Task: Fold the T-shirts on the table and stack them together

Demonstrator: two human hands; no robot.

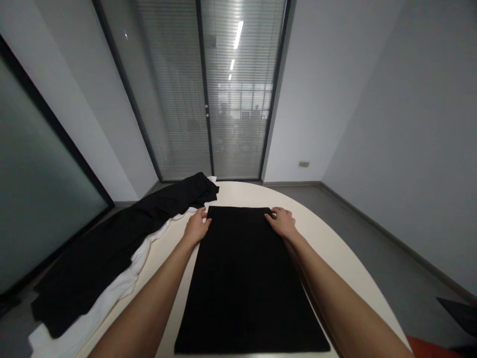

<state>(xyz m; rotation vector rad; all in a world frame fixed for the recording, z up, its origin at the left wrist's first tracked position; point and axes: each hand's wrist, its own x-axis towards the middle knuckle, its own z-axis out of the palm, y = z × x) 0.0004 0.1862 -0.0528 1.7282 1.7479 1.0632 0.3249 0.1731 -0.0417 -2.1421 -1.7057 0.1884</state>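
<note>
A flat black rectangular panel [248,283] lies lengthwise in front of me on the pale round table [316,233]. Its sides are straight and its surface looks smooth; I cannot tell whether it is a board or folded cloth. My left hand [197,226] grips its far left corner, with the thumb at the side edge and the fingers bent. At the far right corner, my right hand [283,222] is closed the same way, its thumb tip on the black edge. Some fingertips are hidden.
Black garments [122,233] lie in a long heap on the left of the table, over white clothing [119,288]. A glass partition with blinds [238,134] stands beyond the far side. Something red [428,348] shows at the lower right, beside the table edge.
</note>
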